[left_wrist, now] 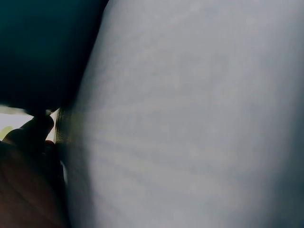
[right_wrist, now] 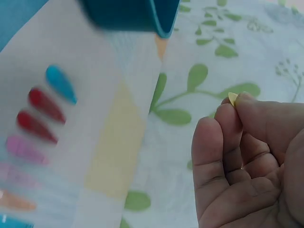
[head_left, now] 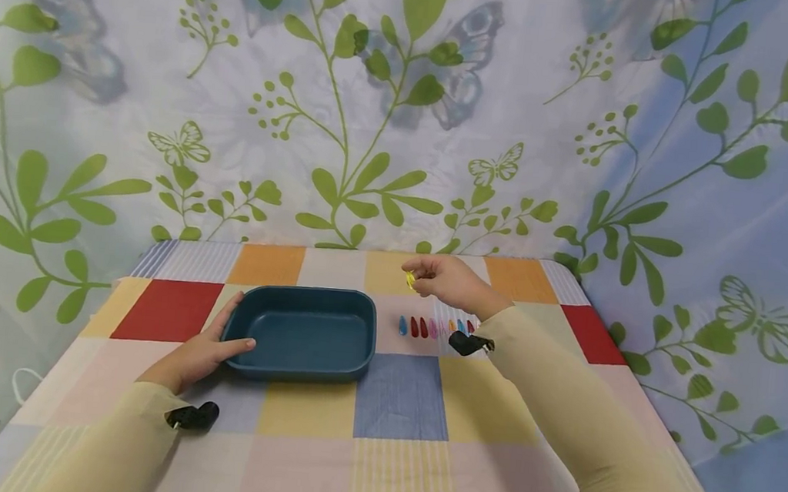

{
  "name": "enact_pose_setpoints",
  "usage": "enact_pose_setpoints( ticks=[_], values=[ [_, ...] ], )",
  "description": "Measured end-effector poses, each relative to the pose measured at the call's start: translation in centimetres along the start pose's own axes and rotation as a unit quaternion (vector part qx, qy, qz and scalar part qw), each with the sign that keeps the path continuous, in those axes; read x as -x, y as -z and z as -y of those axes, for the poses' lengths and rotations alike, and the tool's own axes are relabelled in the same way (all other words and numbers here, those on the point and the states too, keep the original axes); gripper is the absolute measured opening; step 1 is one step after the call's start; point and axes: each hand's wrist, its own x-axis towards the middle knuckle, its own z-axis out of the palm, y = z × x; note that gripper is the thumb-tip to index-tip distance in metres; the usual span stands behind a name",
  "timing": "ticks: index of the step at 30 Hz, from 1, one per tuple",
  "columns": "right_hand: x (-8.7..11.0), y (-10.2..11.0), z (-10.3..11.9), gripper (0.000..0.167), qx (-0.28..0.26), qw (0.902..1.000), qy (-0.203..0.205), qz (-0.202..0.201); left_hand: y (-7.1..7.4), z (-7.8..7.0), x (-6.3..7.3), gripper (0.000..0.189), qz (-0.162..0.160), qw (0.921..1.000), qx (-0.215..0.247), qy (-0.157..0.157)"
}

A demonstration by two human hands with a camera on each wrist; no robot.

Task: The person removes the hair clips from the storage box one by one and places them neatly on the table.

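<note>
A dark teal rectangular plastic tub [head_left: 300, 376] stands on the patchwork tablecloth. My left hand [head_left: 201, 350] holds its left end, the thumb over the rim and the fingers along the outer wall. In the left wrist view, the tub's dark side [left_wrist: 42, 47] and part of the hand [left_wrist: 28, 175] show, dim and blurred. Right of the tub, my right hand [head_left: 450, 280] is raised above the cloth, pinching a small yellow hair clip [head_left: 410, 279] between thumb and fingertips. Only the yellow clip's tip [right_wrist: 232, 98] shows in the right wrist view.
Below my right hand several teardrop-shaped clips lie in a row: a blue clip [head_left: 403, 325], red clips [head_left: 415, 326], a pink clip [head_left: 433, 327] and others partly behind the wrist. A leaf-patterned curtain [head_left: 348, 119] hangs behind the table.
</note>
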Motion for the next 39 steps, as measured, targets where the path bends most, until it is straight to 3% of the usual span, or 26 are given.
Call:
enact_pose_setpoints(
  ticks=[8,17,26,34,39],
  values=[
    [2.5,2.7,-3.3,0.043,-0.002,0.9997,-0.015,-0.021,0.0,-0.1,0.0,0.108,0.000,1.0000,-0.003,0.006],
    [4.4,4.7,-7.2,0.042,0.013,0.9965,-0.061,-0.056,0.2,-0.3,0.0,0.109,0.001,1.0000,-0.003,-0.005],
    [6.5,4.9,-10.4,0.044,0.002,0.9945,-0.082,-0.064,0.0,-0.1,-0.2,0.110,0.007,1.0000,0.006,-0.002],
    [7.6,4.4,-12.8,0.041,0.031,0.9888,-0.133,-0.059,0.1,-0.1,-0.2,0.110,0.007,1.0000,0.003,0.000],
    [7.7,3.9,-13.9,0.037,0.044,0.9872,-0.143,-0.055,0.0,-0.2,-0.1,0.110,0.008,1.0000,0.003,0.001]
  ],
)
